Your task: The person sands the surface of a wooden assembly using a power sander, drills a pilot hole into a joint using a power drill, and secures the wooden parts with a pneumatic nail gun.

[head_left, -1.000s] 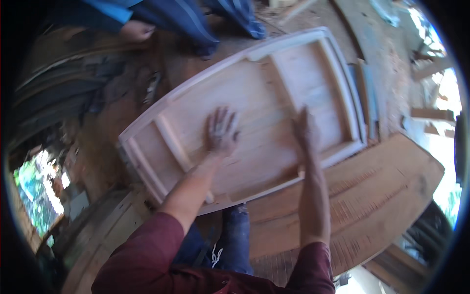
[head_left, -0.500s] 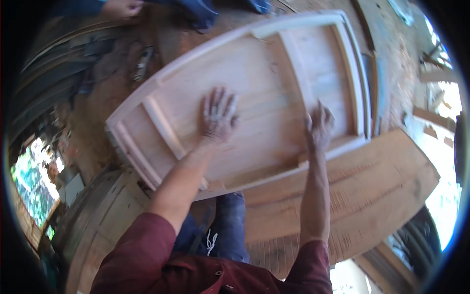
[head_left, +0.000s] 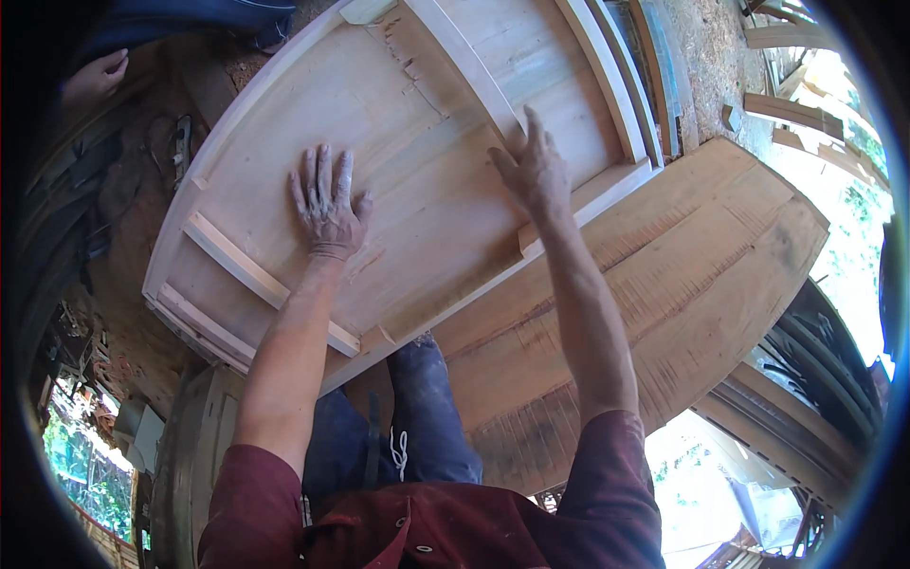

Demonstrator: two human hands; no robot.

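A large boat-shaped wooden panel point(head_left: 417, 218), with a raised rim and cross battens, lies in front of me. My left hand point(head_left: 329, 209) rests on its bare middle, palm down, with fingers spread and pale dust on them. Over the near part of the long right-hand batten point(head_left: 464, 66) is my right hand point(head_left: 538, 175). Its thumb and forefinger stand apart on either side of the batten; the other fingers are partly hidden. I see nothing held in either hand. A shorter batten point(head_left: 251, 266) crosses the panel's left end.
A brown ribbed wooden panel point(head_left: 654, 322) lies under and to the near right of the framed one. Curved timber pieces point(head_left: 796, 114) stand at the far right. Another person's hand point(head_left: 95, 78) shows at the far left. Dark boards point(head_left: 806, 379) are stacked at the right.
My view has shifted, so the panel and both hands appear farther left and higher. The left hand stays flat on the panel; the right thumb and forefinger now show clearly apart.
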